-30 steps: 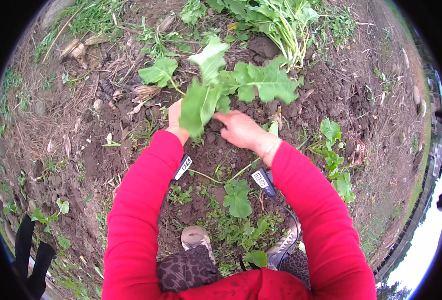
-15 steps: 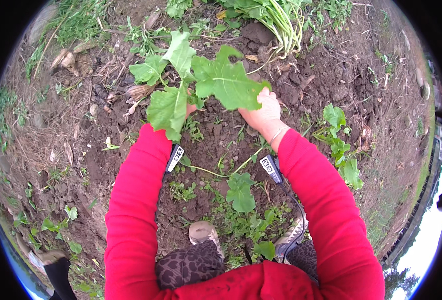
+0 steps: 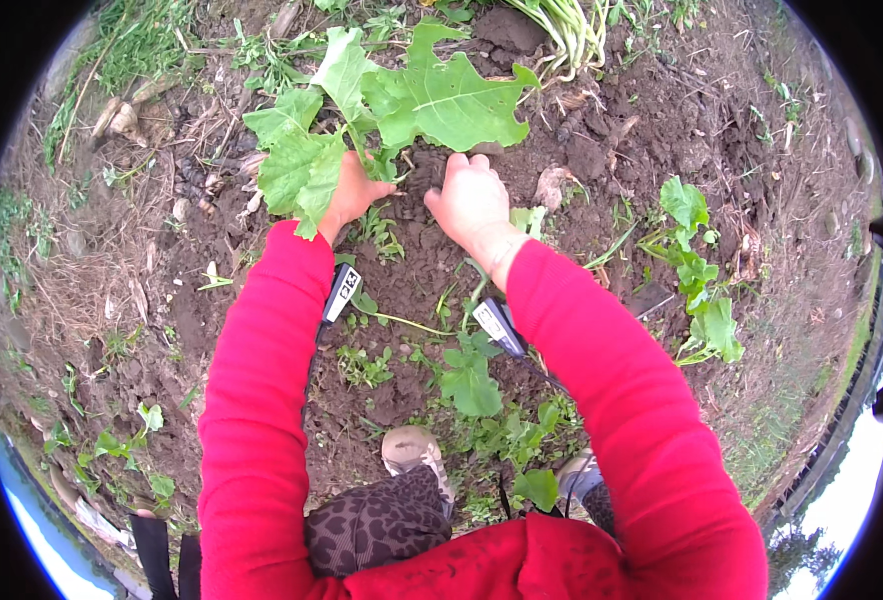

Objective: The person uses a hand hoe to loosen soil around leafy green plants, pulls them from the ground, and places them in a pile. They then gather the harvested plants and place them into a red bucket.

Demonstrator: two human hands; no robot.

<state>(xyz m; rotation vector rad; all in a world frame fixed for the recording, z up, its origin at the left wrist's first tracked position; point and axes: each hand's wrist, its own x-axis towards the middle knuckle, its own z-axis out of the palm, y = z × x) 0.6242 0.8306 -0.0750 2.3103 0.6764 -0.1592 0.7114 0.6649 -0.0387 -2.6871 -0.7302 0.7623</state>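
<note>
A leafy green plant (image 3: 442, 100) with broad, ragged leaves, one with small holes, stands ahead of me. At its lower stems is my left hand (image 3: 350, 197), seemingly closed round them; the thumb shows, but leaves hide most of its fingers. To the right of it, my right hand (image 3: 475, 203) is low over the brown soil (image 3: 417, 225), back up and fingers curled. Whatever may be in those fingers is hidden. Between my arms a small trailing plant (image 3: 472, 385) with lobed leaves grows from the ground.
A bunch of pulled greens (image 3: 572, 35) with pale stems lies at the far edge. Right of my right arm grows another leafy plant (image 3: 697, 265). Dry stalks (image 3: 122, 120) lie at far left. My shoe (image 3: 410, 448) is among low weeds.
My right hand has let go of the big leaf and come left and down toward the soil. The leaves have swung up and left, showing more of my left hand.
</note>
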